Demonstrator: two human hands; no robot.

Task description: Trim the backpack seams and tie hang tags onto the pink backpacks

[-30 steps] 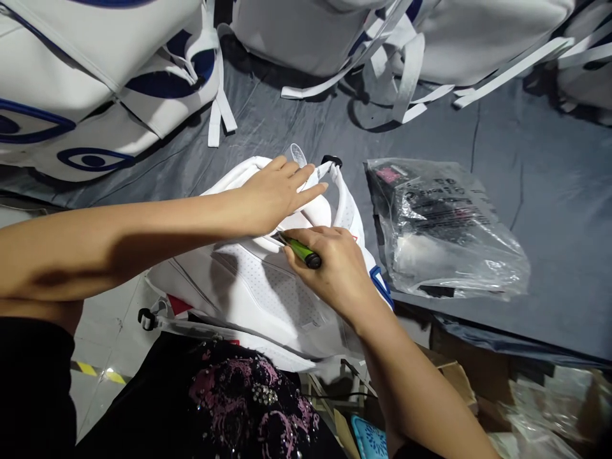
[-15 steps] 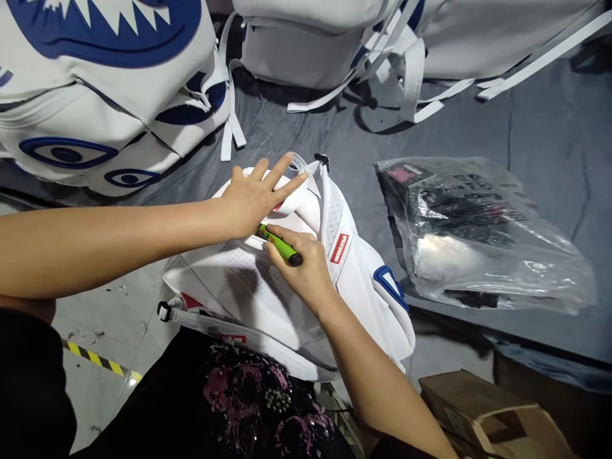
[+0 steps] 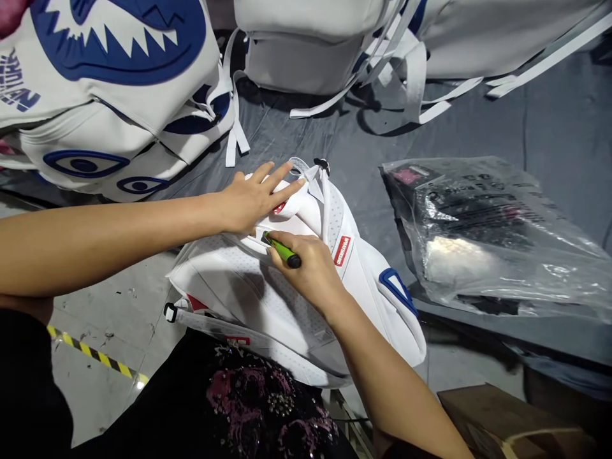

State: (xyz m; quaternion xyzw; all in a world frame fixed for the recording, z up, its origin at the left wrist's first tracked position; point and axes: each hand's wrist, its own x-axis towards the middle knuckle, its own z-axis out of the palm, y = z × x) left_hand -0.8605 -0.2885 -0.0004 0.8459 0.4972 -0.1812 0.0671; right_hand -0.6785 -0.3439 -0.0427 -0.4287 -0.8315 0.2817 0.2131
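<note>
A white backpack with red labels and perforated straps lies in front of me, partly over the table edge. My left hand rests on its upper part near the top handle, fingers spread. A green marker with a black end is held in my right hand, between thumb and fingers. The marker's far end points at the white fabric just beside my left hand; whether it touches cannot be made out.
A clear plastic bag with dark contents lies at right on the grey-covered table. White backpacks stand along the back and left. A cardboard box is low at right.
The marker and my right hand have shifted slightly away from my left hand, showing more fabric between them. The whole view has moved a little, with more of the left backpack in sight.
</note>
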